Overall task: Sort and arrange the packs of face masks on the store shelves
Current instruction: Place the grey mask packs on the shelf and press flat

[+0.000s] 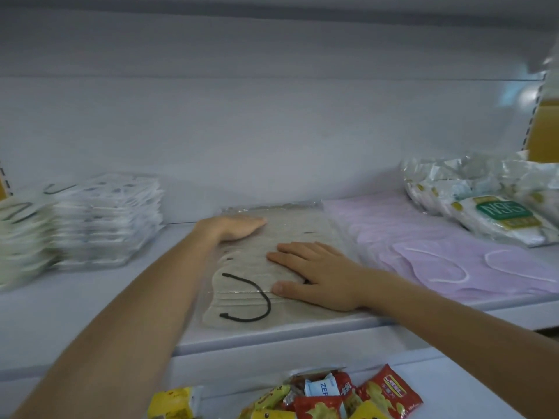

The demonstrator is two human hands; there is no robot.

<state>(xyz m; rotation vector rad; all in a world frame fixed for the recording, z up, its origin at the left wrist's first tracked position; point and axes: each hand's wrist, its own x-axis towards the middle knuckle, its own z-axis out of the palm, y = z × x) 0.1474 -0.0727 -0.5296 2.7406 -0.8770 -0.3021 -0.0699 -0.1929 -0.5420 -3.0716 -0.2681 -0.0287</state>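
A white shelf (90,297) is running across the whole view, with a pale back wall rising behind it. On its right half a lilac pack of face masks (438,252) is lying flat, reaching from the front lip towards the back. Just beside it, at the middle of the shelf, a grey pack of face masks (248,285) is lying flat in clear wrapping, its near end sitting at the front edge. Stacks of white mask packs (106,219) are standing at the left end, well apart from the grey pack, blurred. A loose heap of N95 packs (484,207) is resting at the right end, partly overlapping the lilac pack's far corner. Below the shelf, red and yellow snack packets (332,394) are piling up at the bottom edge.

The right hand (314,273) is pressing palm-down on the grey pack, fingers straight and slightly spread, thumb pointing along its near part. The left hand (236,226) is lying flat with fingers straight and together at the pack's far left corner. A black ear loop (251,300) is showing through the wrapping near the front.
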